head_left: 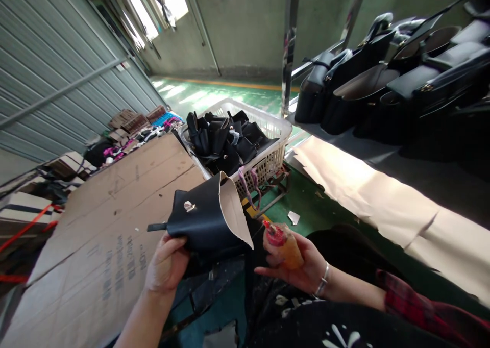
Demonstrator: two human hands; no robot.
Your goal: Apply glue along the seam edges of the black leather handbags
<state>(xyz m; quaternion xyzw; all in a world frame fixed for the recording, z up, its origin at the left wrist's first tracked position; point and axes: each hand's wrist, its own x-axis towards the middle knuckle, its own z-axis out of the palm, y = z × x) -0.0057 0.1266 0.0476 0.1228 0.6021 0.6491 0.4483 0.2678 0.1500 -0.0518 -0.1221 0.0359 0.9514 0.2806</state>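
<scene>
My left hand (168, 261) grips the lower left edge of a black leather bag piece (202, 218), thumb on the front. The piece has a small metal clasp, a short strap tab at its left end and a beige lining that shows at its open right end. In my right hand (294, 261) is a small orange squeeze bottle (290, 251) with a red cap and nozzle, the fingers wrapped round it. The nozzle points up and left, a short way right of the bag piece and apart from it.
Beyond the bag piece stands a white plastic basket (268, 162) heaped with black bag pieces (225, 139). A cardboard-topped table (126, 205) lies on the left. At right, a rack (383, 154) holds several black handbags (360, 93), with brown paper (367, 190) along its edge.
</scene>
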